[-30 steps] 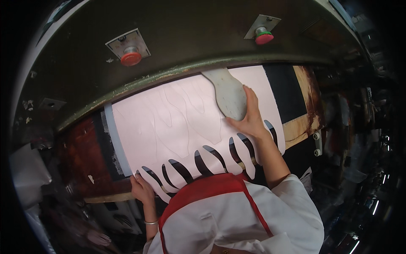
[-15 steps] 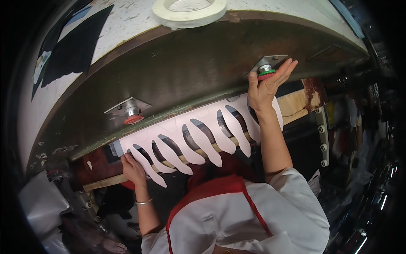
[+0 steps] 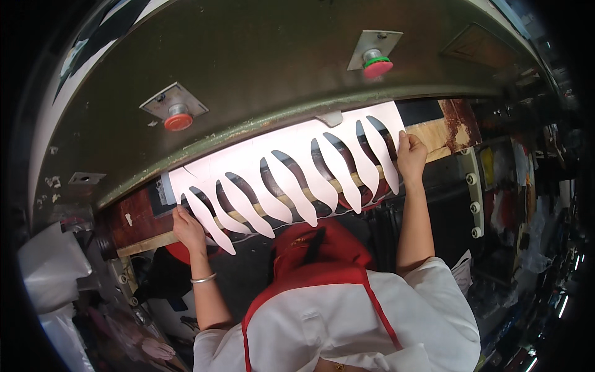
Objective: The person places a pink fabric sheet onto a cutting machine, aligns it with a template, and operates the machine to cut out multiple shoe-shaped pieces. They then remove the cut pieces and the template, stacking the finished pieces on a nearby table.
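Observation:
A pale pinkish-white sheet (image 3: 248, 152) lies partly under the front edge of a green machine. Its near side is cut into a row of curved, tongue-like strips with gaps between them. My left hand (image 3: 191, 228) pinches the sheet's left edge, fingers closed. At the right edge, my right hand (image 3: 412, 155) grips the sheet with thumb and bent fingers. A small grey metal piece (image 3: 330, 119) shows at the sheet's far side, under the machine's edge. The far part of the sheet is hidden by the machine.
The green machine front (image 3: 266, 74) carries a red push button (image 3: 178, 119) on the left and a red button with a green ring (image 3: 377, 64) on the right. A worn wooden board (image 3: 427, 136) runs beneath the sheet. Clear plastic bags (image 3: 52, 266) lie at left.
My right hand has left the green-ringed button and taken hold of the sheet's right edge. My left hand stays at the left edge. The view has shifted, with the buttons now higher.

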Motion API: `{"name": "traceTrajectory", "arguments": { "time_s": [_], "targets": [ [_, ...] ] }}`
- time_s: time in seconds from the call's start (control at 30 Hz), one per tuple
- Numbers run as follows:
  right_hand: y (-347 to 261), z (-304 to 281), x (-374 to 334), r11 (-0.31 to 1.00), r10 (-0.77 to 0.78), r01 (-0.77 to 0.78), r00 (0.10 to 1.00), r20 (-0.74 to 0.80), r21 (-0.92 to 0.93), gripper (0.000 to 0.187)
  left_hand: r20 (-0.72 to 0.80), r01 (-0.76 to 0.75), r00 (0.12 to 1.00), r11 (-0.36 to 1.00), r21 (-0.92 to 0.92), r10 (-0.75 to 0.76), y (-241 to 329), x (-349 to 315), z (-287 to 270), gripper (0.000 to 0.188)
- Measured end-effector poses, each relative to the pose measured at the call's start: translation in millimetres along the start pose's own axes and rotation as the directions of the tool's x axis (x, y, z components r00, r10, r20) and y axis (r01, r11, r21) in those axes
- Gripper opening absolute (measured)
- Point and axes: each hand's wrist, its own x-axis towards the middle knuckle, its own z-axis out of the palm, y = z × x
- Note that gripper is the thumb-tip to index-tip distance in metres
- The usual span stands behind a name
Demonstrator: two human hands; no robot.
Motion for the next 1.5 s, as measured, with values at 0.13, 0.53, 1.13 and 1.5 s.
{"name": "traceTrajectory", "arguments": {
  "time_s": [0.13, 0.53, 1.13, 1.5],
  "targets": [
    [-9, -18, -19, 0.991, -0.132, 0.129, 0.985, -0.111, -0.033, 0.03, -0.066, -0.002, 0.998, 0.979, -0.204, -0.012, -3, -23, -6, 0.037],
    [-70, 40, -57, 0.787, -0.597, 0.605, 0.797, 0.095, -0.125, 0.096, -0.107, 0.069, 0.984, 0.863, -0.5, -0.141, -1, -107, -12, 0.037],
    [-16, -55, -34, 0.902, -0.425, 0.42, 0.904, -0.049, -0.097, 0.087, 0.01, 0.172, 0.936, 0.43, -0.886, -0.353, -28, -182, 6, 0.041],
    [-43, -37, 1, 0.9, -0.433, 0.432, 0.901, -0.018, -0.057, 0.103, -0.036, 0.138, 0.955, 0.55, -0.824, -0.295, 15, -125, -16, 0.039]
  ]
}}
